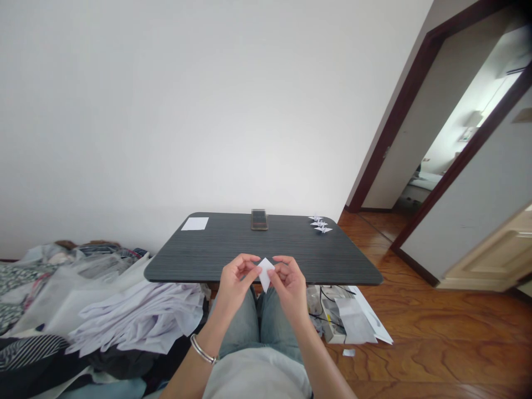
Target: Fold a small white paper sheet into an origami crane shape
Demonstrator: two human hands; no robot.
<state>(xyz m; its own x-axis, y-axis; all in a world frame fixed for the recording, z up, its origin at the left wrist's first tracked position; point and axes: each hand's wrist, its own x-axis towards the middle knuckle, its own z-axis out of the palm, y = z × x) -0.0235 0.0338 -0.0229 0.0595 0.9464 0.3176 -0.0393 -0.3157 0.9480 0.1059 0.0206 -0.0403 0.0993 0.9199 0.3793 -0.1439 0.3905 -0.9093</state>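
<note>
My left hand [235,280] and my right hand [291,284] both pinch a small folded white paper [265,272], a diamond-shaped piece held point down just above the near edge of the dark grey table [233,252]. The fingers of each hand are closed on the paper's side edges. A silver bracelet [203,349] circles my left wrist. Further back on the table lie a flat white sheet [195,224] at the far left, a phone [259,219] at the far middle, and three small folded paper cranes [320,224] at the far right.
A heap of clothes and white fabric [103,316] lies to the left of my knees. Papers, cables and a small box [344,318] sit on the wooden floor under the table's right side. An open doorway [453,149] is at the right.
</note>
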